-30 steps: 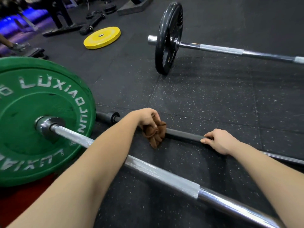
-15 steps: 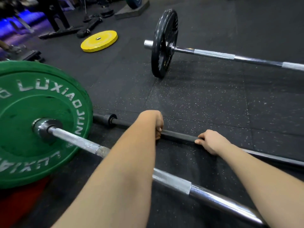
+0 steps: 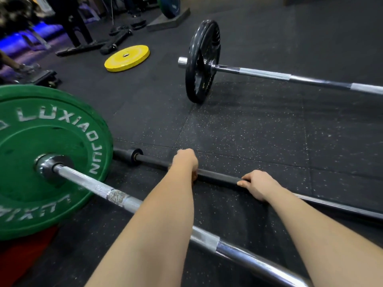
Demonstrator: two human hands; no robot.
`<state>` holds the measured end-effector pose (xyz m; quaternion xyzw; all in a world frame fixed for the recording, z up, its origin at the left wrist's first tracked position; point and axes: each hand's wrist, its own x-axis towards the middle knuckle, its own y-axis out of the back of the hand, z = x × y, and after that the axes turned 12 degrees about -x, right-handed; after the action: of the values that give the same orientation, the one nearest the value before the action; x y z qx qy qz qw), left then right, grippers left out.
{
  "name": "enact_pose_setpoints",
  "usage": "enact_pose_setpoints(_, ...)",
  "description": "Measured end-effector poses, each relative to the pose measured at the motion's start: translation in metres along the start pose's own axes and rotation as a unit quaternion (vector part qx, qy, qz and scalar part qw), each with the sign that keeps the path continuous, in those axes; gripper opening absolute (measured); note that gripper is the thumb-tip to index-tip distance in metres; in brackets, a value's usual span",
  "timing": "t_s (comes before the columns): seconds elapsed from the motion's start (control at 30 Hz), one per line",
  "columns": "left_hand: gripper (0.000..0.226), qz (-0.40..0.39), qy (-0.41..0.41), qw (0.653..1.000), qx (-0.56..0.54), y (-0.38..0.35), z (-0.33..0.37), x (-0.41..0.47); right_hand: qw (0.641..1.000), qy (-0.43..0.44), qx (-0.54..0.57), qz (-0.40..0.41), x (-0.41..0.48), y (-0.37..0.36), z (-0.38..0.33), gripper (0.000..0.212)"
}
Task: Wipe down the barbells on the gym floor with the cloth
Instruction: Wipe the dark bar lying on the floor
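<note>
Altogether three, green-plate barbell (image 3: 83, 181), black-plate barbell (image 3: 263, 73), bare barbell (image 3: 217, 176) clasped by left hand (image 3: 186, 162), right hand (image 3: 259, 184)

Yellow plate (image 3: 126, 58) flat on floor (image 3: 259, 125), far left. Blue plate (image 3: 169, 6) upright at far edge, on grey block (image 3: 169, 21). Black rack feet (image 3: 80, 48) beside blue glow (image 3: 31, 36), far-left corner.

Dim gym light, blue glow (image 3: 41, 30) far left, glare on the chrome bar (image 3: 248, 259), edges bowed and blurred.

Open floor (image 3: 259, 131) beyond black bar (image 3: 217, 176); green plate (image 3: 41, 146) close left
</note>
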<state>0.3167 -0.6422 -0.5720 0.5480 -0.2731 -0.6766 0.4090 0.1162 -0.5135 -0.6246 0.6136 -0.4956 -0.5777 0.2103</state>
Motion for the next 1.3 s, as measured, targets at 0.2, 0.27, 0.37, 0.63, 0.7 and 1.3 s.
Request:
enact_pose_setpoints(0.2,0.021,-0.054,-0.1,0.993,-0.01,-0.012,0.031,-0.022,1.0,-0.004,0.005,-0.01,0.0,0.001,0.0,0.035)
enact_pose_setpoints(0.27,0.024,-0.049,-0.082,0.993,-0.064,-0.008,0.02,-0.022,1.0,-0.006,0.008,-0.013,0.0,0.001,-0.001,0.035)
enact_pose_setpoints(0.37,0.02,0.016,-0.03,0.988,-0.147,0.0,0.008,-0.029,1.0,-0.007,0.005,-0.005,0.0,-0.003,0.0,0.036)
enact_pose_setpoints(0.63,0.024,-0.051,-0.084,0.995,-0.03,-0.004,0.038,-0.048,1.0,-0.018,0.019,-0.012,0.003,-0.002,0.0,0.037)
enact_pose_setpoints(0.7,0.024,-0.047,-0.13,0.99,0.006,-0.018,0.051,-0.051,1.0,-0.025,0.019,-0.005,0.001,-0.001,-0.001,0.037)
enact_pose_setpoints(1.3,0.021,-0.07,-0.132,0.986,0.068,-0.023,0.058,-0.053,0.995,-0.094,-0.018,-0.006,-0.068,0.029,0.074,0.047)
